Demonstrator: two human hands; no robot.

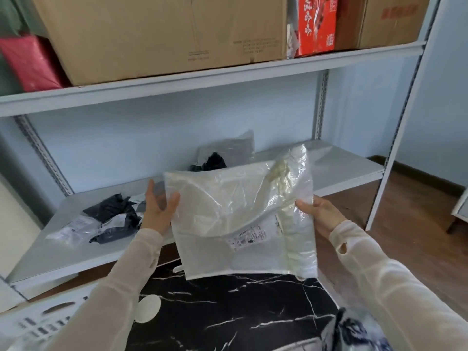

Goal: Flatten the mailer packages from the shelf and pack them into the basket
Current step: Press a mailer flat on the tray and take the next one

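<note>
Head view. I hold a translucent white mailer package (pixel 240 219) upright in the air between my hands, above the black marble-patterned surface (pixel 228 312) and in front of the lower shelf (pixel 342 168). My left hand (pixel 158 211) is at the package's left edge with the fingers spread and only loosely curved; the thumb touches the plastic, but whether the fingers behind actually press on it I cannot tell. My right hand (pixel 320 214) pinches the right edge, thumb in front and fingers hidden behind the film. A printed label (pixel 249 236) sits near the middle of the package, and its right side is puffed and wrinkled.

The package blocks much of the shelf behind it. Just above its top edge shows another clear mailer with dark contents (pixel 222 155), leaning at the back of the shelf. To the left lies a loose heap of dark and grey mailers (pixel 106 221), partly covered by my left wrist. On the upper shelf stand a large cardboard box (pixel 157 34), a red bag (pixel 30 62) at left and a red printed carton (pixel 316 24) at right.
</note>
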